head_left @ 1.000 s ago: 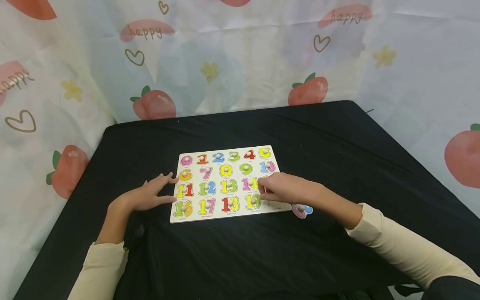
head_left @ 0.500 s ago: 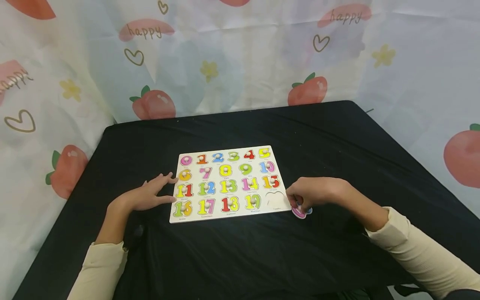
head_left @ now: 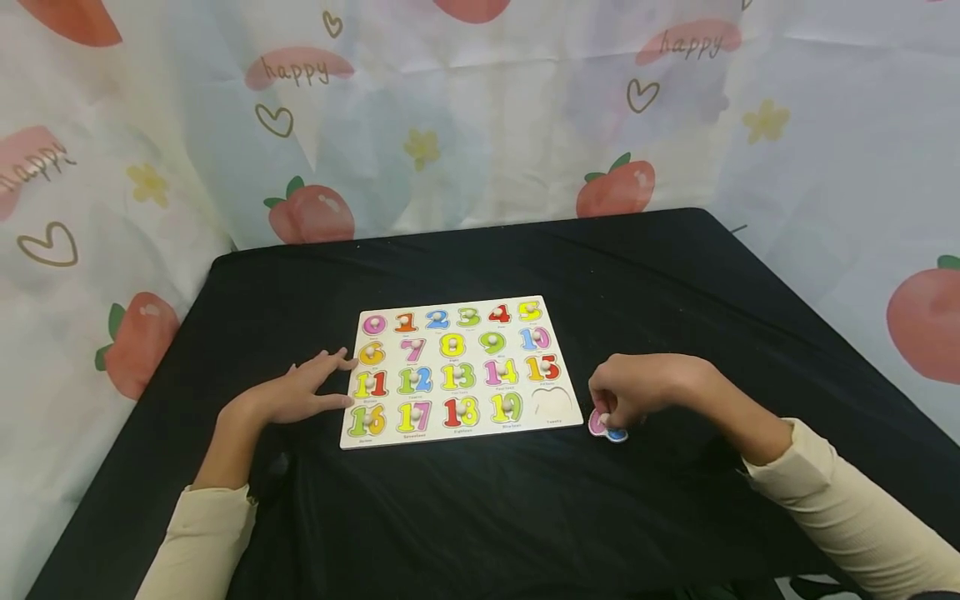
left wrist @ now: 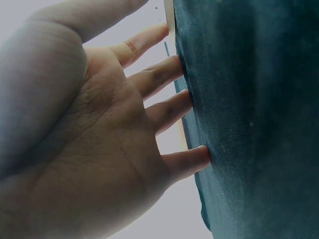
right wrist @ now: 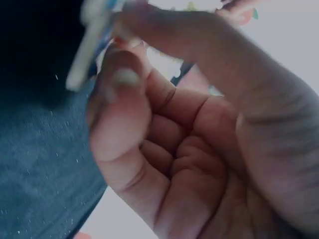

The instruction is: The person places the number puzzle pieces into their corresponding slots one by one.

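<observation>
A number puzzle board (head_left: 476, 387), pale with rows of coloured knobbed numbers, lies on the black cloth. Its lower right recess (head_left: 552, 403) holds no piece, and bare wood shows there. Just right of that corner my right hand (head_left: 648, 387) pinches a pink-and-blue number piece (head_left: 617, 435) by its knob, between thumb and forefinger. In the right wrist view the piece (right wrist: 82, 62) is blurred and seen edge-on, the other fingers curled into the palm. At the board's left edge my left hand (head_left: 300, 390) rests with spread fingers; its fingertips (left wrist: 202, 154) touch down on the dark cloth.
Black cloth (head_left: 480, 508) covers the table all round the board. A white curtain (head_left: 480, 125) printed with peaches, hearts and flowers hangs behind the table and along both sides.
My right hand has moved right, off the board's lower right part, and now pinches the pink-and-blue piece, which has shifted slightly right. My left hand keeps its place.
</observation>
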Tool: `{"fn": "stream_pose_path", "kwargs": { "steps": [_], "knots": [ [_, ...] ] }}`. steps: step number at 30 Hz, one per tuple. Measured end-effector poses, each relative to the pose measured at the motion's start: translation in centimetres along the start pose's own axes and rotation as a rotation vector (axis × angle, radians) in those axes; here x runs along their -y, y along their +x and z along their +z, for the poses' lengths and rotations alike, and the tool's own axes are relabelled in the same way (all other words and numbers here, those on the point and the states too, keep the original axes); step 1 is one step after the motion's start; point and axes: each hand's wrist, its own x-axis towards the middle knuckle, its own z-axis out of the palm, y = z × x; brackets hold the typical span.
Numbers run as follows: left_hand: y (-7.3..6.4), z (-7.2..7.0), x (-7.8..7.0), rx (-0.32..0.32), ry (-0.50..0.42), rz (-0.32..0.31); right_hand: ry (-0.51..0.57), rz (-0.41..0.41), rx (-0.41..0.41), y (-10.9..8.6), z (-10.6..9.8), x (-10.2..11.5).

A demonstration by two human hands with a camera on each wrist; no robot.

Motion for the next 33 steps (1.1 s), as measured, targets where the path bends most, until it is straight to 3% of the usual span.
{"fn": "stream_pose_path", "kwargs": {
  "steps": [6,10,24,33],
  "knots": [
    [-0.2,-0.2,0.0,-0.012,0.005,-0.006,-0.042,-0.086,-0.164,1.5,0.3,0.0],
    [-0.1,-0.2,0.0,-0.009,-0.005,0.012,-0.050,-0.074,-0.243,2.9,1.1,0.3],
    [-0.2,-0.1,0.1,-0.010,-0.003,0.007,-0.068,0.008,-0.313,4.1,2.3,0.9],
    [-0.5,0.0,0.3,-0.013,-0.011,0.008,-0.077,-0.002,-0.270,4.7,2.3,1.3]
  ]
}}
